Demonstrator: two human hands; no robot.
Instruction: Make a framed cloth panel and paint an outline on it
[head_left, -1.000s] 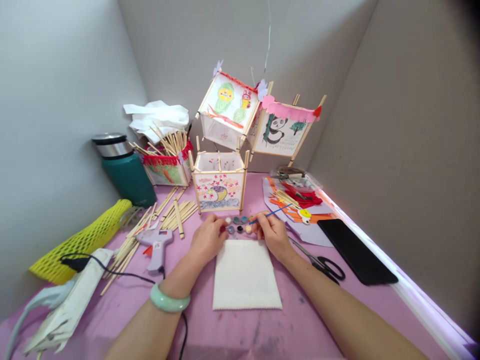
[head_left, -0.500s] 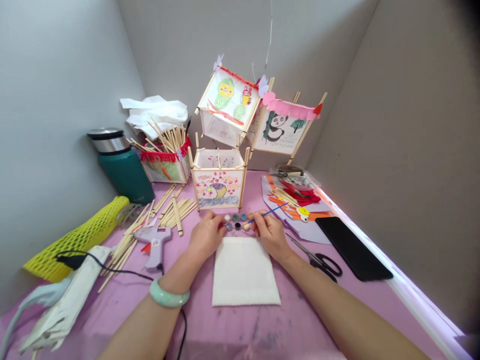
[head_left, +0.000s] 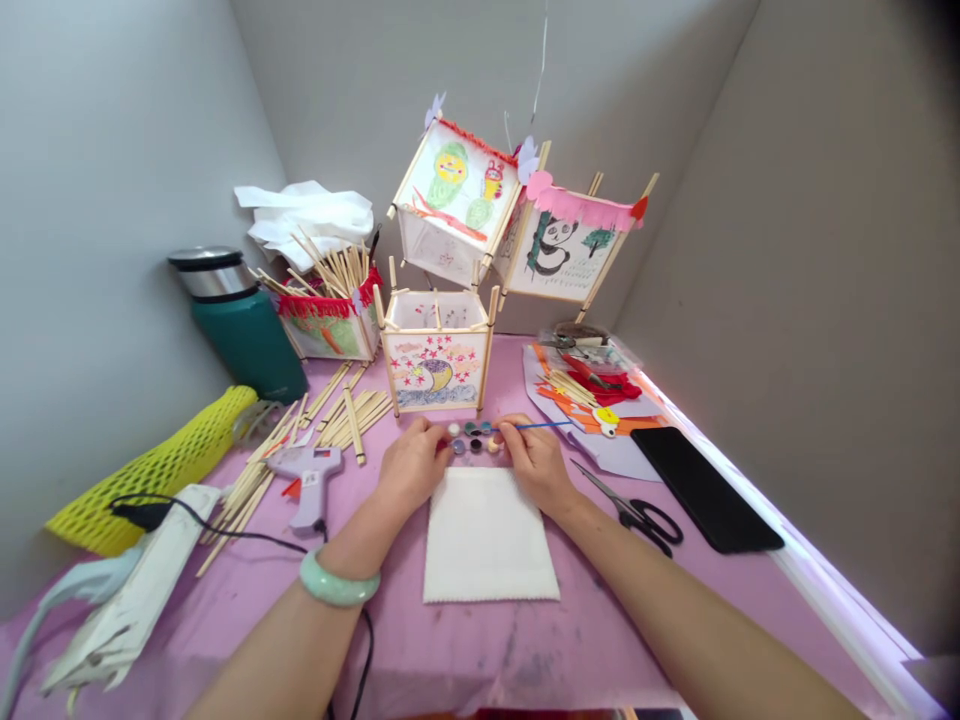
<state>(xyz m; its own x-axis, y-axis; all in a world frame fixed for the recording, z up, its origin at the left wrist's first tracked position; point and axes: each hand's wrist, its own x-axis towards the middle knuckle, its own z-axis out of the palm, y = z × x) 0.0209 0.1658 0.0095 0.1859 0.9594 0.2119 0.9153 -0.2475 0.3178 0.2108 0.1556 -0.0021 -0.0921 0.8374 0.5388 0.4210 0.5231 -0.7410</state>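
Note:
A strip of small paint pots (head_left: 475, 445) lies between my hands, holding white, green, blue, black and peach colours. My left hand (head_left: 411, 462), with a pale green bangle on its wrist, is closed at the strip's left end and grips its edge. In my right hand (head_left: 534, 462) is a thin blue paintbrush (head_left: 546, 425), its handle pointing right and its tip at the right-hand pots. Just below the pots, a blank white sheet (head_left: 489, 540) with a jagged lower edge lies flat. Directly behind them stands a stick-framed paper lantern (head_left: 437, 372) with a moon and stars.
Scissors (head_left: 637, 512) and a black phone (head_left: 701, 488) lie to the right. A glue gun (head_left: 309, 485), wooden sticks (head_left: 356, 425) and a power strip (head_left: 135, 600) are on the left, near a teal bottle (head_left: 247, 330). More decorated lanterns (head_left: 570, 245) stand at the back.
The paintbrush has tipped lower, its handle now nearly level, as my right hand turned slightly. My left hand stays at the paint pots. The whole view has shifted a little.

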